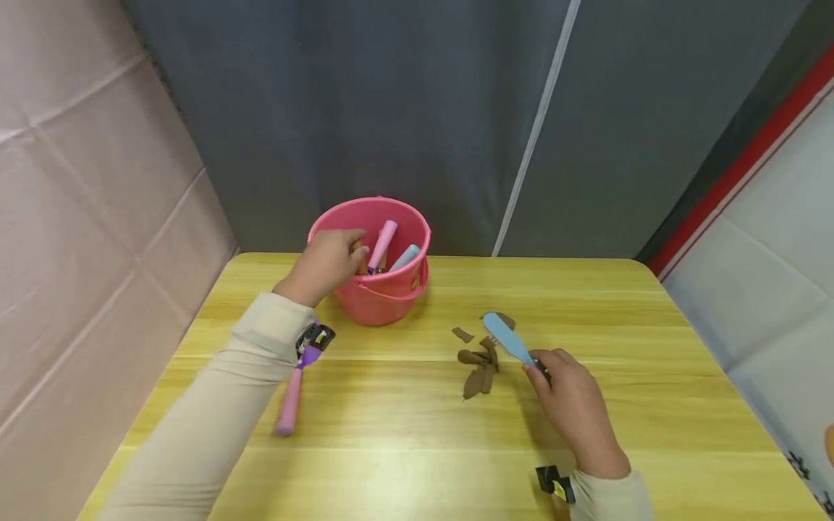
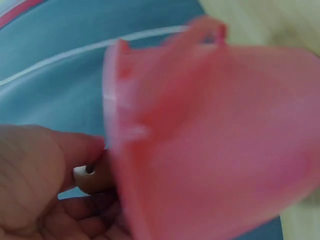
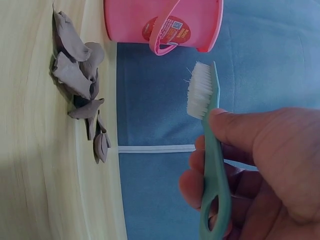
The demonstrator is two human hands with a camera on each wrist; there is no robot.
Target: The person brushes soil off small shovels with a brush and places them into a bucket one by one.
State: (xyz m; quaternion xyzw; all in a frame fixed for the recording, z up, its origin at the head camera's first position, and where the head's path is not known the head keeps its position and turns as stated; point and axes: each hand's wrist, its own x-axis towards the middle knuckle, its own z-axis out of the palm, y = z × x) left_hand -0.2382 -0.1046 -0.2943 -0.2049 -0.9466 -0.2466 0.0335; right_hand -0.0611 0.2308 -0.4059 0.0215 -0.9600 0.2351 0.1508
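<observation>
My left hand (image 1: 329, 262) reaches over the near left rim of a pink bucket (image 1: 374, 304). In the left wrist view, its thumb and fingers hold the rounded end of a brown handle (image 2: 96, 179) with a hole through it; the bucket wall hides the rest. A pink handle (image 1: 383, 242) and a light blue handle (image 1: 405, 257) also stand in the bucket. My right hand (image 1: 576, 401) grips a light blue brush (image 3: 215, 165) with white bristles (image 3: 200, 90) by its handle, held over the table. Left of the brush head lies a small pile of curled brown pieces (image 3: 77, 75).
A purple tool with a pink handle (image 1: 289, 401) lies on the wooden table (image 1: 404, 463), its upper part hidden behind my left wrist. Behind the table's far edge hangs a dark grey curtain (image 1: 391, 108). Pale coverings flank the left and right sides.
</observation>
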